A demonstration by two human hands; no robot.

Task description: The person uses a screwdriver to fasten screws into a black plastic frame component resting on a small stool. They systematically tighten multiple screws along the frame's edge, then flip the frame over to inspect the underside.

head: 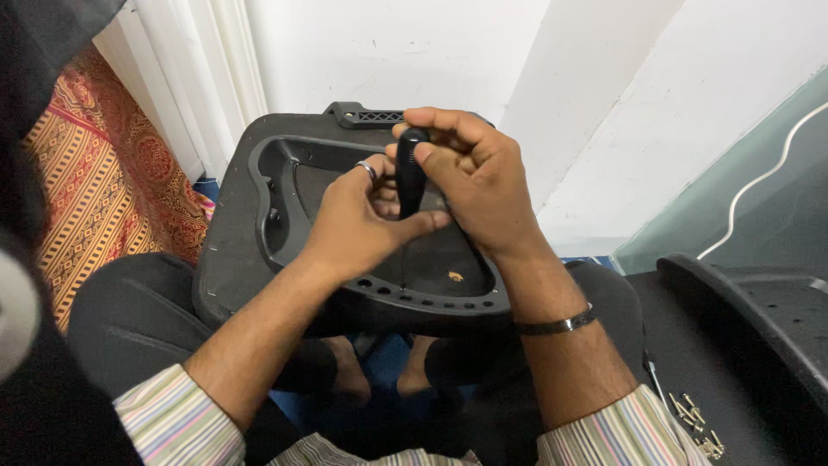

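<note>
Head view. A black screwdriver handle (410, 168) stands nearly upright, its long axis running from the top of the right hand (473, 177) down toward the recessed face of a black plastic chair seat shell (233, 250) that rests across the person's knees. The right hand's fingers are clenched around the handle from the right side, thumb over its top. The left hand (362, 220), wearing a ring (366, 167), is just beside it on the left; its thumb reaches under the handle and its fingers curl in at the shaft, though whether they pinch it cannot be told. The tool's tip is hidden behind the hands. A row of holes (431, 302) lines the shell's near rim. Well apart, lower right, loose screws (697, 423) lie beside a second black plastic panel (759, 319). A patterned orange cloth (95, 181) lies at left.
</note>
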